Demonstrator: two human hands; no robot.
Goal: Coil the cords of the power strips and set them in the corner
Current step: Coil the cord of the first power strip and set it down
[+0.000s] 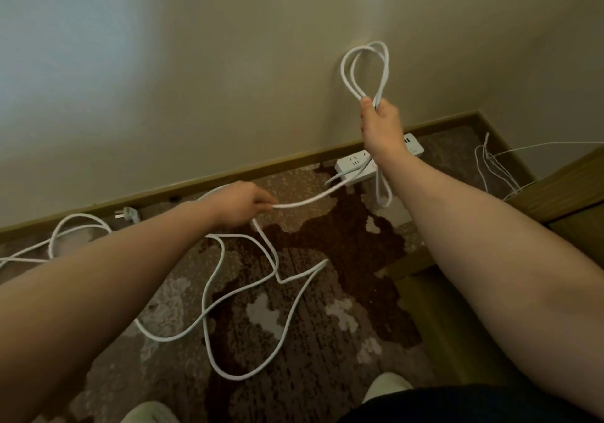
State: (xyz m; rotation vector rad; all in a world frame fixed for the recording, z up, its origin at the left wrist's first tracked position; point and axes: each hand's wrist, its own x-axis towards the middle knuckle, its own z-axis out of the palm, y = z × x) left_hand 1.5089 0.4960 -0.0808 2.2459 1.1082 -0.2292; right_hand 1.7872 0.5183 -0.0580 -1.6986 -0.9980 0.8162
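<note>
My right hand is raised in front of the wall and grips a bundle of white cord loops; loops stand above the fist and hang below it. A white power strip lies on the carpet by the baseboard, partly hidden behind my right wrist. My left hand pinches the white cord that runs to the strip. The loose cord trails in wide bends over the carpet. A white plug lies by the baseboard at the left.
Patterned brown carpet covers the floor. Thin white wires lie in the corner at the right. A wooden furniture edge stands at the right. My white shoes show at the bottom.
</note>
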